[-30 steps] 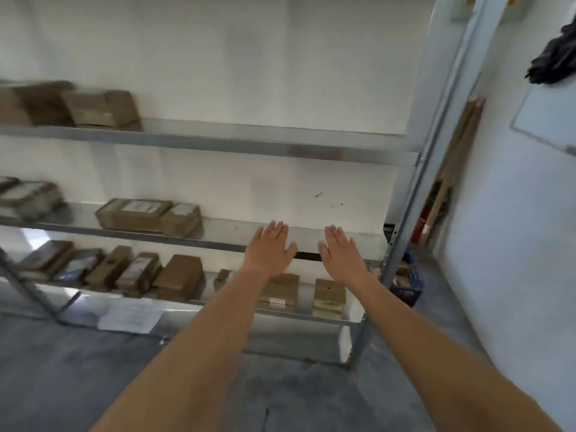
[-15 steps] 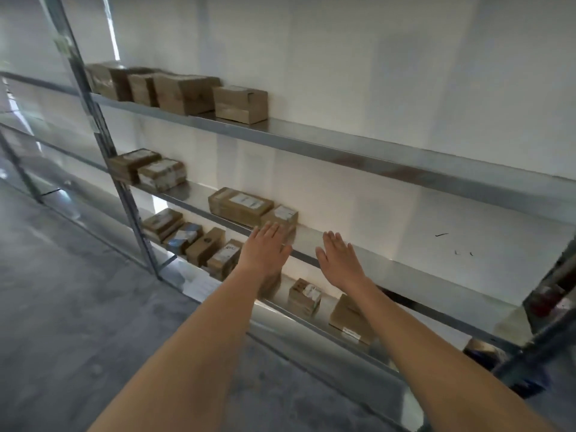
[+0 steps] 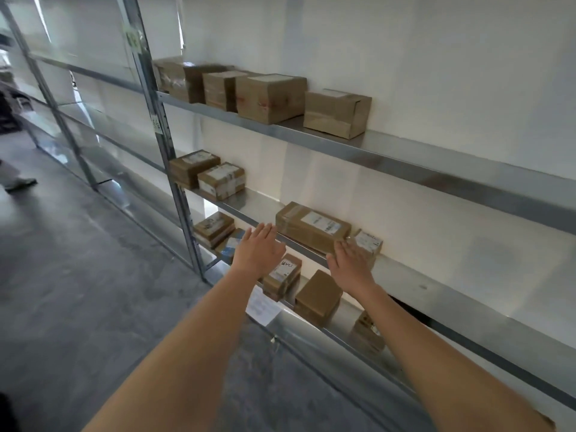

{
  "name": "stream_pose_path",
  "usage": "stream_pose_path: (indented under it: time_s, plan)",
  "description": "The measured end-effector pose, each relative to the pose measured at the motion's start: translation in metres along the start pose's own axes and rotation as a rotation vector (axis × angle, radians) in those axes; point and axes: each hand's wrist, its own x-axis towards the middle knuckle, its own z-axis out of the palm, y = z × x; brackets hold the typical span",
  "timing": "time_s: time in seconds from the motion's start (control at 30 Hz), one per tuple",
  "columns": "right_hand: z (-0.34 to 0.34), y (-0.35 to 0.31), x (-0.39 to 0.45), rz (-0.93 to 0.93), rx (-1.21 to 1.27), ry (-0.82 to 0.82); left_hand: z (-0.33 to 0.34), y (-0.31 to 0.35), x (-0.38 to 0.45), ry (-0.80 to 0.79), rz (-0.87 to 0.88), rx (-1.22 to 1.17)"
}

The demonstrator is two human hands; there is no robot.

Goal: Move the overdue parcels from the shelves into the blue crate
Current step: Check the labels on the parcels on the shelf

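Both forearms stretch forward from the bottom edge toward a metal rack. The left hand [image 3: 258, 251] is held flat, palm down, its fingers straight and together, gripping nothing, hovering in front of the middle shelf [image 3: 414, 277] edge. The right hand [image 3: 351, 261] is likewise flat with straight fingers, holding nothing; its fingertips lie over the near corner of a small labelled parcel [image 3: 367, 244], though contact cannot be judged. Below the hands, on the bottom shelf [image 3: 339, 319], lie a plain brown parcel [image 3: 318, 297], a labelled parcel with handwriting [image 3: 283, 275], another box [image 3: 366, 333] to the right, and a stack [image 3: 214, 227] near the upright post [image 3: 170, 157]. A white paper sheet [image 3: 262, 307] hangs at that shelf's front lip. Between the hands on the middle shelf sits a long flat parcel [image 3: 311, 226], just beside the small one; farther left are two labelled parcels [image 3: 207, 174]. The top shelf [image 3: 436, 157] carries a row of taller boxes [image 3: 268, 92]. The blue crate is out of view. Far left on the grey floor [image 3: 78, 291], a shoe [image 3: 20, 183] shows.
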Motion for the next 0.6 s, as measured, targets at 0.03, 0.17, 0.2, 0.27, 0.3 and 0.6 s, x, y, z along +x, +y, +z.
stream_pose_path:
  time_s: [0.03, 0.17, 0.2, 0.27, 0.3, 0.6]
  plan:
    - [0.002, -0.007, 0.014, -0.006, -0.006, -0.011, 0.001, -0.010, 0.011, -0.004, -0.008, -0.001]
    - [0.007, -0.025, 0.074, -0.044, -0.002, -0.035, -0.001, -0.042, 0.056, 0.003, -0.034, 0.001]
    - [0.009, -0.028, 0.091, -0.054, 0.010, -0.039, -0.001, -0.049, 0.067, 0.009, -0.039, 0.002]
    - [0.012, -0.034, 0.128, -0.078, 0.027, -0.039, -0.003, -0.067, 0.092, 0.022, -0.056, 0.006]
    - [0.013, -0.038, 0.147, -0.088, 0.040, -0.039, -0.005, -0.077, 0.105, 0.023, -0.069, 0.006]
    - [0.027, -0.086, 0.293, -0.121, 0.160, -0.058, -0.016, -0.173, 0.209, 0.010, -0.183, 0.012]
